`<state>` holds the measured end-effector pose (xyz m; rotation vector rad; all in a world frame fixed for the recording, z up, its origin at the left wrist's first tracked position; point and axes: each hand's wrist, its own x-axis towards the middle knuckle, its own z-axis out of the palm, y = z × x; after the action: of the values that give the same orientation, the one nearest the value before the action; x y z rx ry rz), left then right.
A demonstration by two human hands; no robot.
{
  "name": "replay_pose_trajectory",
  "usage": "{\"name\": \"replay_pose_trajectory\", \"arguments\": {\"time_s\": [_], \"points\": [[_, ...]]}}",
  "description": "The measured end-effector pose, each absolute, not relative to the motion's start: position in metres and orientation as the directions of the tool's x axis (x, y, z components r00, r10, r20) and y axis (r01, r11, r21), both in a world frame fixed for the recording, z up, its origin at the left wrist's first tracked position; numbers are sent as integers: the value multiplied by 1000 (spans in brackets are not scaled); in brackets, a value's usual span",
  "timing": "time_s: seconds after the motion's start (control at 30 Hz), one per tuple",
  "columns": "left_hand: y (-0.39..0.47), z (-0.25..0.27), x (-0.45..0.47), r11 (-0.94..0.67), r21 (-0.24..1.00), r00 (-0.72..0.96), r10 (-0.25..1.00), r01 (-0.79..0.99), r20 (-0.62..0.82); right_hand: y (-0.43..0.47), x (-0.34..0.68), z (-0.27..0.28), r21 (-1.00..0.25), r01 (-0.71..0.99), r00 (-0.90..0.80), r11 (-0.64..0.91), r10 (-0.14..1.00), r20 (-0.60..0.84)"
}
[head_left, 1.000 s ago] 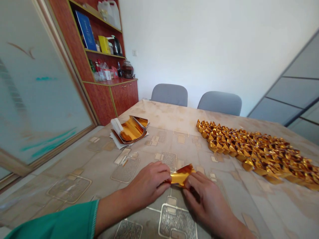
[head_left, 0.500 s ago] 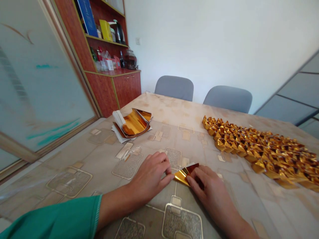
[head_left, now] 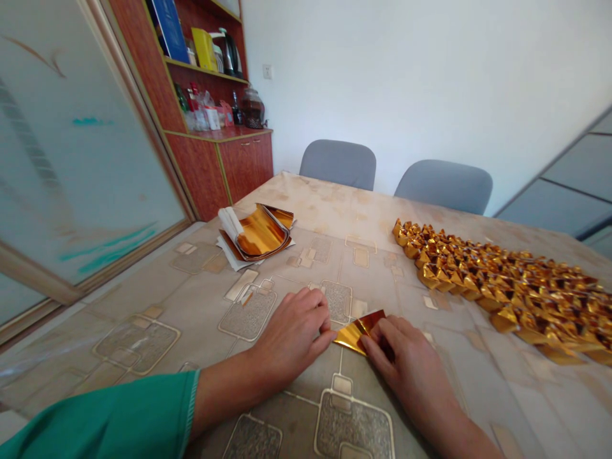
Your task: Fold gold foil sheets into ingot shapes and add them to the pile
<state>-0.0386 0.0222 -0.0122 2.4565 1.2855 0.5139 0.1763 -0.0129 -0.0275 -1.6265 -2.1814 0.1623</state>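
A small folded piece of gold foil paper (head_left: 357, 331) lies flat on the patterned tablecloth (head_left: 191, 299) in front of me. My left hand (head_left: 292, 335) pinches its left corner with thumb and fingers. My right hand (head_left: 406, 363) presses down on its right side, fingers covering part of it. A stack of unfolded gold foil sheets (head_left: 258, 234) rests on white paper at the far left of the table. Several rows of finished gold folded ingots (head_left: 507, 287) cover the table's right side.
Two grey chairs (head_left: 338, 164) (head_left: 444, 185) stand at the table's far edge. A red wooden cabinet (head_left: 215, 159) with shelves of bottles, a kettle and books is at the back left. A frosted glass panel (head_left: 71, 166) runs along the left.
The gold paper, held slightly raised between both hands a second ago, now lies pressed flat on the table. The camera view has shifted a little downward and closer.
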Motion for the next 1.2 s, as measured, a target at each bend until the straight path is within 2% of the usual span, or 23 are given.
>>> {"name": "replay_pose_trajectory", "arguments": {"time_s": [0.17, 0.27, 0.37, 0.43, 0.53, 0.63, 0.73, 0.83, 0.93, 1.0, 1.07, 1.13, 1.2], "points": [[21, -12, -41, -559, 450, 542, 821, 697, 180, -16, 178, -20, -401, 857, -254, 323, 943, 217], [21, -12, -42, -577, 453, 555, 808, 679, 197, -18, 183, -14, -501, 797, -281, 337, 941, 186], [21, -13, -41, -595, 451, 565, 796, 666, 216, -17, 190, -13, -583, 769, -185, 263, 964, 192], [21, -14, -40, -598, 457, 567, 794, 659, 220, -14, 195, -14, -577, 779, -118, 244, 962, 247], [23, -13, -40, -599, 503, 561, 790, 622, 248, -10, 197, -13, -525, 791, -175, 313, 939, 296], [24, -7, -43, -636, 607, 592, 743, 477, 313, -9, 195, -6, -505, 765, -256, 399, 909, 330], [25, 1, -47, -688, 673, 722, 608, 271, 331, -9, 196, 0, -573, 662, -250, 483, 863, 439], [25, 1, -48, -748, 636, 853, 445, 187, 272, -8, 205, -2, -644, 571, -220, 510, 850, 479], [24, -6, -46, -800, 572, 908, 360, 182, 215, -9, 218, -9, -583, 655, -266, 480, 869, 417], [21, -9, -43, -837, 513, 919, 337, 194, 203, -13, 223, -11, -433, 757, -322, 489, 856, 404], [16, -9, -41, -864, 449, 912, 352, 230, 211, -18, 223, -7, -293, 779, -433, 554, 813, 389], [10, -7, -39, -876, 403, 896, 379, 266, 232, -23, 218, -1, -289, 707, -576, 646, 762, 295], [5, -4, -39, -876, 385, 882, 401, 291, 247, -26, 213, 5, -392, 642, -640, 659, 742, 201]]}}
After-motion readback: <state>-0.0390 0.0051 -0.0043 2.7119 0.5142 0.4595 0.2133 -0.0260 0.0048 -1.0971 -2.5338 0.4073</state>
